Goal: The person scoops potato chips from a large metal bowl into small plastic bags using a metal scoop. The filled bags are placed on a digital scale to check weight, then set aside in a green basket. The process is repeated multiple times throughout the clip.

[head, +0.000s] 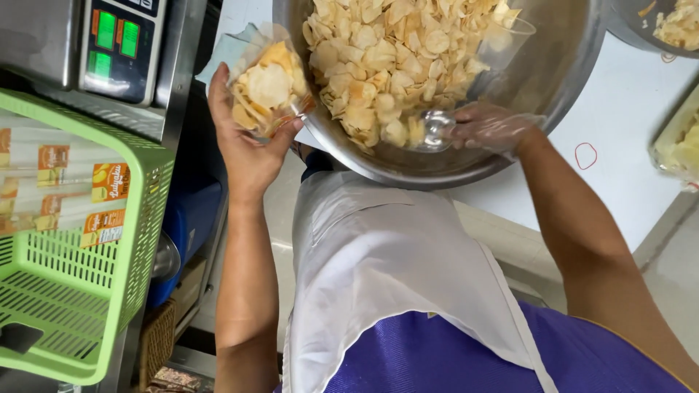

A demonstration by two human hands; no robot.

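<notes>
Head view looks straight down on both hands at a big steel bowl [561, 65] heaped with pale yellow chips [386, 58]. On the left, the left hand [244, 138] has its grip wrapped round a small clear bag [269, 91], thumb and fingers pinching its lower side; the bag is partly filled with chips and sits tilted just beside the bowl's rim. On the right, the right hand [495, 129], in a thin see-through glove, has its grip closed on the handle end of a clear plastic scoop [466, 80] that lies inside the bowl, its mouth pushed into the chips. The bowl rests on a white counter [626, 131] and juts over its near edge, above a white apron [393, 262] worn over a purple shirt. Left of the bag stands a steel weighing scale [120, 40] with green displays, and below it a green plastic basket [87, 291] holding packed bags. A second bowl [655, 33] of chips shows at the top right corner.
</notes>
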